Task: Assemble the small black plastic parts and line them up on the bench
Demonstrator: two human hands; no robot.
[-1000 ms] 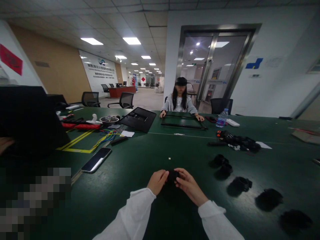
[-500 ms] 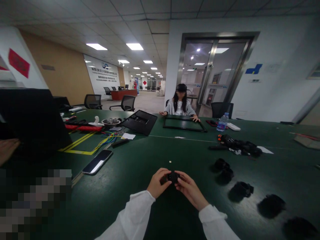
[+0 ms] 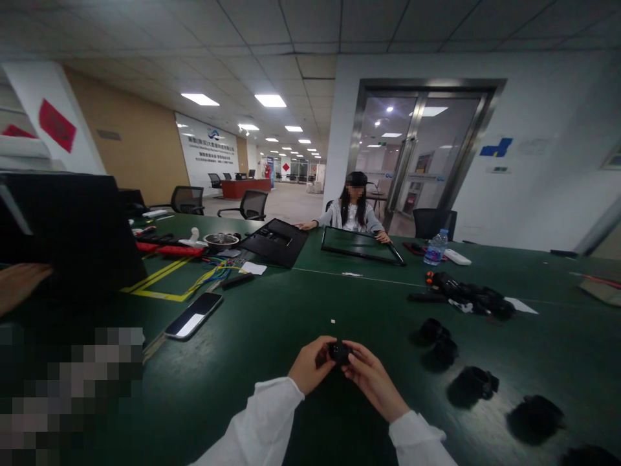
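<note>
Between my fingertips is a small round black part [image 3: 339,353], raised a little over the green table [image 3: 272,310]. My left hand [image 3: 310,366] pinches it from the left, thumb in front. On its other side my right hand [image 3: 371,375] is closed with thumb and fingers against it. Its exact kind is too dark to make out. A tiny pale chip [image 3: 332,321] lies on the table just beyond my hands. Off to the right, several black ring-like parts [image 3: 473,385] form a loose row running toward me.
To the left lie a phone [image 3: 195,316], coloured wires [image 3: 208,275] and a black laptop-like panel [image 3: 276,243]. Across the table a person [image 3: 356,207] touches a black frame [image 3: 361,246]. A water bottle [image 3: 435,248] and a heap of black parts [image 3: 470,294] are at right.
The view has shifted slightly, so everything sits a bit lower. My fingers have changed position a little around the black part. The person opposite has reached a hand toward the black panel.
</note>
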